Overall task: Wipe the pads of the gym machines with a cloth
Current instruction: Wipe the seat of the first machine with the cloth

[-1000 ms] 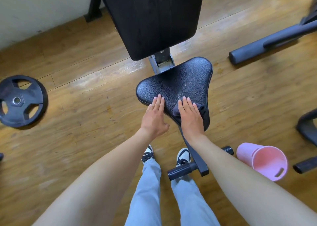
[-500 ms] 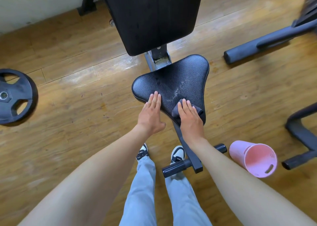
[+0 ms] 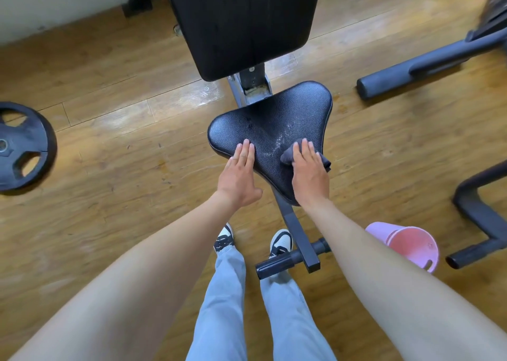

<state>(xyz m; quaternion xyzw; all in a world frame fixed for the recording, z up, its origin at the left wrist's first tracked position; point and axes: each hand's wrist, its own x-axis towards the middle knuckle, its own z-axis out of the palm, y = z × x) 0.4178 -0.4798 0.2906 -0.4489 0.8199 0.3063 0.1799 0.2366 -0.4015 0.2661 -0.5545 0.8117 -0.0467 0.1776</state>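
while right hand [image 3: 310, 172] presses cloth [image 3: 286, 156] flat and left hand [image 3: 240, 175] braces seat pad [image 3: 288, 116], the small cloth may miss residue.

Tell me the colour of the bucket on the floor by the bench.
Pink inside, lilac outside: the plastic bucket lying tipped on its side, clearest in the head view.
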